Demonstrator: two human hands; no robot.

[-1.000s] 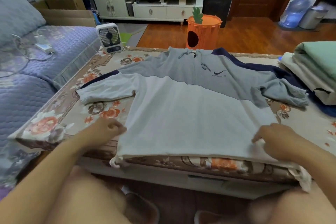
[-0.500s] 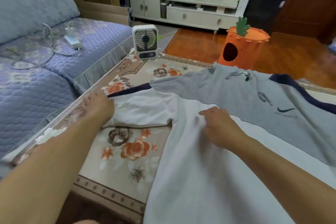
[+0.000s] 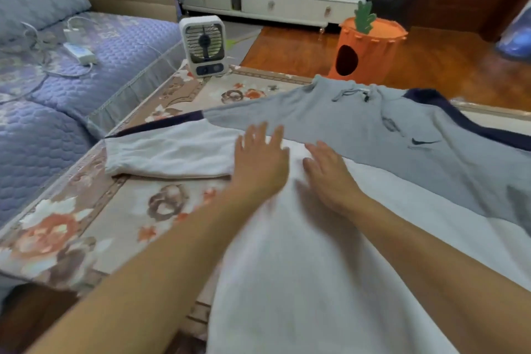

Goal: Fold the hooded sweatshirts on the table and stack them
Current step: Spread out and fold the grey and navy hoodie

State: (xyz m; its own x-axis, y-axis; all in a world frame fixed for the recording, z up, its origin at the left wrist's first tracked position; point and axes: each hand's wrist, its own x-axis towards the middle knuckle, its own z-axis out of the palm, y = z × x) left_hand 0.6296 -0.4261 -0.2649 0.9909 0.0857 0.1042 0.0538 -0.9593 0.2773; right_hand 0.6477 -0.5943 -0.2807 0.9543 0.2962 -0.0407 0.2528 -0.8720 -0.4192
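The hooded sweatshirt (image 3: pixel 330 210) lies front-up and spread flat across the worktop (image 3: pixel 94 210), its hem toward the person and its hood at the far edge, where the drawstrings (image 3: pixel 349 92) curl on the grey upper panel. The body is still fully open; its left sleeve (image 3: pixel 169 152) stretches sideways over the floral cover toward the sofa (image 3: pixel 57 95), and nothing of the garment looks folded in yet, so I judge the work to be at its very start: smoothing and squaring before the first fold. The left hand (image 3: pixel 260 164) rests palm-down at the armpit seam where that sleeve meets the body, its fingers (image 3: pixel 258 135) straight and spread apart, pinching nothing. The right hand (image 3: pixel 330 178) lies flat just beside it on the pale chest panel, fingers straight and close together, likewise gripping nothing. Left to do, as far as can be judged: bring in both sleeves, fold the sides and the body, deal with the hood, then set it on a stack; no finished pile shows in this view, and the right sleeve runs out of frame. As for marks, a dark swoosh logo (image 3: pixel 425 141) sits on the grey chest with a line of small lettering beneath it, too small and blurred to read. The little desk fan (image 3: pixel 204 46) at the worktop's far corner and the orange carrot-shaped bin (image 3: pixel 370 46) behind carry no legible writing.
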